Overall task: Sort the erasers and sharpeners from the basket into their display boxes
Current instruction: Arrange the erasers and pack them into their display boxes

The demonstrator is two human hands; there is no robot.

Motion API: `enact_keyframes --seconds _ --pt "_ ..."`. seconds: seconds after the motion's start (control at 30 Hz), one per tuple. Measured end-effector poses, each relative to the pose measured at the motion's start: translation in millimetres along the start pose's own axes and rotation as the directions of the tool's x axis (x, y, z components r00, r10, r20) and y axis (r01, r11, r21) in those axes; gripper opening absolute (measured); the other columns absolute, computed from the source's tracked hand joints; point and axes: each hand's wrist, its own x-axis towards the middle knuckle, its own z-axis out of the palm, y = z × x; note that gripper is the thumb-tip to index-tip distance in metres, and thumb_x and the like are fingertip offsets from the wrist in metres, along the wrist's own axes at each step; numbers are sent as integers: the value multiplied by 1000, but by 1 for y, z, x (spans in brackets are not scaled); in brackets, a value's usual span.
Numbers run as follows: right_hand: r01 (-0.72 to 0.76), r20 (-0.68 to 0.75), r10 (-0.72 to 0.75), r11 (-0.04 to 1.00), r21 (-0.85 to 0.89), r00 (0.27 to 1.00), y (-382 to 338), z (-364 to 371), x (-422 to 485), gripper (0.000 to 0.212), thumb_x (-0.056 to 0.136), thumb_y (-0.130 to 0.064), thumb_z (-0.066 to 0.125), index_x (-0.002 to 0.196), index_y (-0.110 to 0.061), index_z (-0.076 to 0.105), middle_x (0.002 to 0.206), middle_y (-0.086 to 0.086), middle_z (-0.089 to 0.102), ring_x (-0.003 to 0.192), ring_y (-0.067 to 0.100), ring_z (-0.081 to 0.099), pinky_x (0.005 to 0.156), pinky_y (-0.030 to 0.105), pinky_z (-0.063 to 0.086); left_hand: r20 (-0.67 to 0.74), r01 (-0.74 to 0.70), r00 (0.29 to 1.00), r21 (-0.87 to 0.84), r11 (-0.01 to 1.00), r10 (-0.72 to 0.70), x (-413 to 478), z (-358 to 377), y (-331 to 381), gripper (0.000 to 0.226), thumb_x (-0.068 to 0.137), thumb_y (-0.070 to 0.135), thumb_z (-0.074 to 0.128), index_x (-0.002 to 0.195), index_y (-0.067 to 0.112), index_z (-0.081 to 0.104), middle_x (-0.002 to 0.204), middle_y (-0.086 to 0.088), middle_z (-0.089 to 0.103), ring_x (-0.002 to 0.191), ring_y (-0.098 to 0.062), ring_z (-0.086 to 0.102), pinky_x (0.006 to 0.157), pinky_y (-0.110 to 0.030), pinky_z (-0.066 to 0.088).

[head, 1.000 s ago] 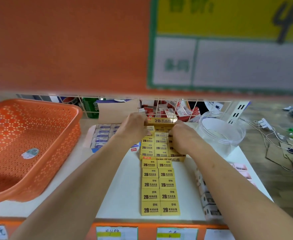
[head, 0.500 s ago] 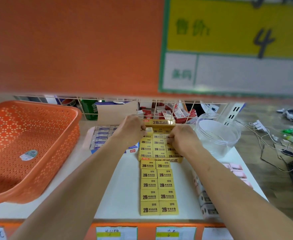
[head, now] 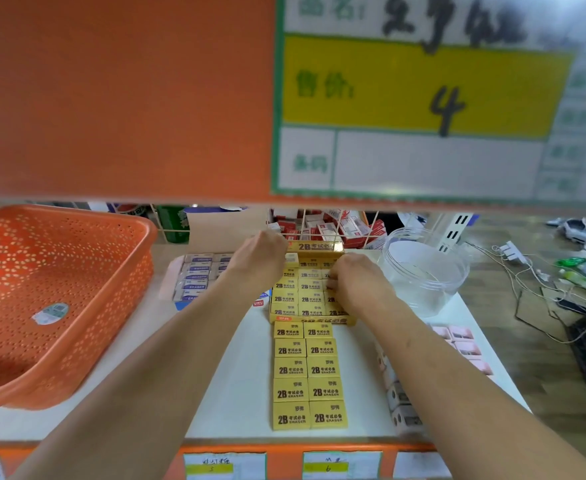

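Observation:
A yellow 2B eraser display box (head: 314,320) stands mid-shelf, packed with rows of yellow erasers. My left hand (head: 258,259) is at its back left corner, fingers curled down among the erasers. My right hand (head: 355,280) rests on the right column with curled fingers on the erasers there. In front of the box, two columns of loose yellow 2B erasers (head: 308,377) lie flat on the white shelf. The orange basket (head: 52,296) on the left holds nothing visible but a sticker.
A box of blue-and-white erasers (head: 198,277) lies left of the yellow box. A clear plastic tub (head: 423,268) stands at the right, pink erasers (head: 464,344) and small sharpeners (head: 400,400) along the right edge. An orange shelf lip with a price tag (head: 419,98) hangs overhead.
Both hands stay on the yellow box's erasers, shifting only slightly. The view has tilted, so the overhead price tag now fills more of the frame.

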Motion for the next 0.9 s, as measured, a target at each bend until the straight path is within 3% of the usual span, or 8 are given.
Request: enact_keyframes --seconds 0.17,0.27,0.4,0.43,0.5,0.57,0.7,0.9 --pt "-3 4 3 1000 -1 1000 2 -1 -2 10 90 -8 55 93 -9 65 85 3 53 75 21 54 69 32 48 -31 28 999 8 1000 -27 0 1 0 16 87 -6 53 87 7 62 89 -6 62 78 -20 61 68 -30 52" --pt "-6 3 6 1000 13 1000 0 -6 -7 12 90 -7 54 95 -10 64 90 4 57 77 21 55 73 34 51 -60 26 998 52 998 -23 -6 1 4 15 86 -6 53 88 7 61 93 -6 60 81 -20 59 68 -30 46" --pt "25 -77 -20 998 65 997 -6 -20 -20 17 87 -5 56 98 -11 67 98 5 63 86 22 60 79 37 54 -91 -112 989 81 990 119 -30 -8 13 9 89 13 61 97 15 62 107 -1 56 92 -15 53 88 -31 44" --pt "42 -75 -33 990 131 997 -8 -26 -25 14 87 -8 57 93 -13 69 95 3 65 86 20 61 79 35 54 -45 -149 988 33 988 150 -40 -13 15 6 90 17 62 96 16 64 106 1 59 90 -13 56 86 -30 48" --pt "74 18 -80 972 224 997 -12 -36 -37 6 86 -15 62 85 -16 69 86 -1 65 80 16 60 72 29 51 54 -157 986 -25 987 158 -62 -22 17 9 92 23 61 87 17 65 90 4 63 73 -7 59 66 -22 51" --pt "99 140 -119 984 146 983 -18 -40 -49 8 84 -20 67 78 -19 61 78 -3 58 75 16 56 66 27 46 103 -109 989 21 994 107 -80 -26 18 18 92 31 60 80 18 63 76 7 62 62 -6 58 52 -19 45" --pt "53 102 -57 998 43 993 -27 -30 -63 14 84 -23 64 81 -20 51 90 2 60 82 25 59 70 33 50 123 -21 992 59 998 13 -99 -19 18 21 91 41 61 86 20 59 79 5 61 76 -14 59 72 -28 49" --pt "-21 -10 23 992 124 1000 -38 -12 -72 19 84 -13 58 80 -18 41 76 -1 45 75 27 53 70 37 54 68 80 995 -97 992 -74 -111 -4 26 11 90 25 64 95 19 58 91 1 64 83 -22 63 71 -39 57"
